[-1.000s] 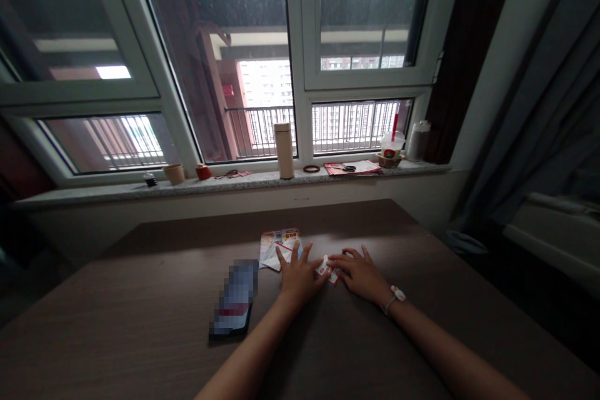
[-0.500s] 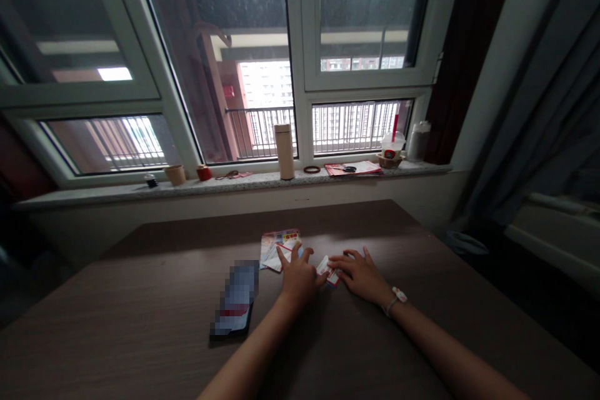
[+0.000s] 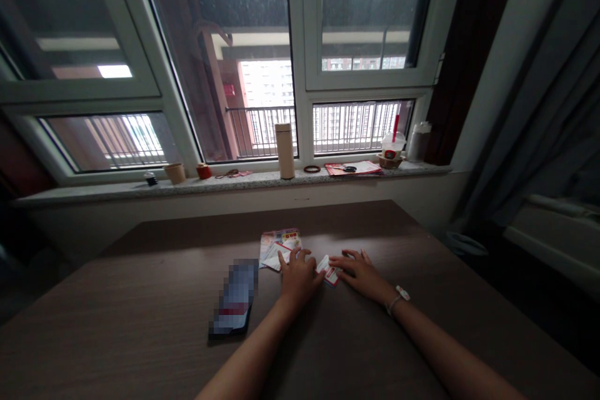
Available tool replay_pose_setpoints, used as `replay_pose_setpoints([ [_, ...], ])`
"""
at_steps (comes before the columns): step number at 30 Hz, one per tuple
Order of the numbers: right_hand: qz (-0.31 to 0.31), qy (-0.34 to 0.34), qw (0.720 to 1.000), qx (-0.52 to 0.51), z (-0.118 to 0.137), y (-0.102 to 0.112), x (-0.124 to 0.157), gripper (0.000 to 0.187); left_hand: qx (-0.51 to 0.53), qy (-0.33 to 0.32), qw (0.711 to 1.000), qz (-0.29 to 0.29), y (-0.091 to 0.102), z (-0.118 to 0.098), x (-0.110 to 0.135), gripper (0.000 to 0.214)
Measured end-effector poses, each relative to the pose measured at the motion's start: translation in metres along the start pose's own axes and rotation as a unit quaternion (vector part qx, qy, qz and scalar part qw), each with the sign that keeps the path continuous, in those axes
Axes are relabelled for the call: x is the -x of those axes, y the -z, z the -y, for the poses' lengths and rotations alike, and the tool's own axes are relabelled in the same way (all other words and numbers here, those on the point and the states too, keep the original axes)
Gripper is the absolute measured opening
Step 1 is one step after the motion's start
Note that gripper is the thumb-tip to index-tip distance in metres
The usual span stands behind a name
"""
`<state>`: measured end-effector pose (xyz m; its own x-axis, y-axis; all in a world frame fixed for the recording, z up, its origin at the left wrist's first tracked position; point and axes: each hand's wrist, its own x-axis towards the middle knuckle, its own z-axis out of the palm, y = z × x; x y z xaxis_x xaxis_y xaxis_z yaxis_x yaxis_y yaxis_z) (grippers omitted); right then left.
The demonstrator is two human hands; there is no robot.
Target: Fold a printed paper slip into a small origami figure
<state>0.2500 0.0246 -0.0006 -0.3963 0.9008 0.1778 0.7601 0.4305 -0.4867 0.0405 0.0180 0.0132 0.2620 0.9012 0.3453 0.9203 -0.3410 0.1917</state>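
Note:
My left hand point(image 3: 298, 276) rests on the dark wooden table point(image 3: 140, 319), fingers curled, its thumb touching a small red and white paper piece point(image 3: 327, 269). My right hand point(image 3: 362, 274) lies flat beside it, fingers stretched onto the same paper from the right. A watch sits on that wrist. Behind my left hand lies a pile of colourful leaflets point(image 3: 276, 244). A phone point(image 3: 235, 300) lies to the left of my left forearm.
On the stone windowsill point(image 3: 94, 190) stand a tall beige flask point(image 3: 284, 150), a paper cup point(image 3: 175, 173), a small red pot point(image 3: 203, 170), a drink cup with a straw point(image 3: 392, 147), scissors on red papers point(image 3: 351, 168) and a bracelet point(image 3: 312, 169). Dark curtains point(image 3: 553, 106) hang right.
My left hand's fingers have curled in from a spread pose. Both hands and the small paper have shifted slightly away from me.

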Motion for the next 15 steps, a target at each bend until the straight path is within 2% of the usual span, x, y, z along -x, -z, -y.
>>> replay_pose_setpoints([
  [5,-0.005,-0.006,1.000,-0.021,-0.004,-0.001,-0.001,0.036,0.007,-0.008,0.999,0.036,-0.006,0.002,0.001,0.042],
  [9,-0.035,0.000,0.999,-0.017,-0.007,-0.003,-0.001,0.038,-0.004,-0.009,0.998,0.068,-0.009,0.003,0.002,0.042],
  [12,-0.073,0.001,0.997,-0.017,-0.010,-0.005,-0.002,0.041,-0.005,-0.009,0.998,0.069,-0.008,0.002,0.001,0.043],
  [15,-0.094,-0.007,0.995,-0.021,-0.013,-0.005,-0.004,0.037,-0.002,-0.007,0.998,0.068,-0.008,0.002,0.001,0.043],
])
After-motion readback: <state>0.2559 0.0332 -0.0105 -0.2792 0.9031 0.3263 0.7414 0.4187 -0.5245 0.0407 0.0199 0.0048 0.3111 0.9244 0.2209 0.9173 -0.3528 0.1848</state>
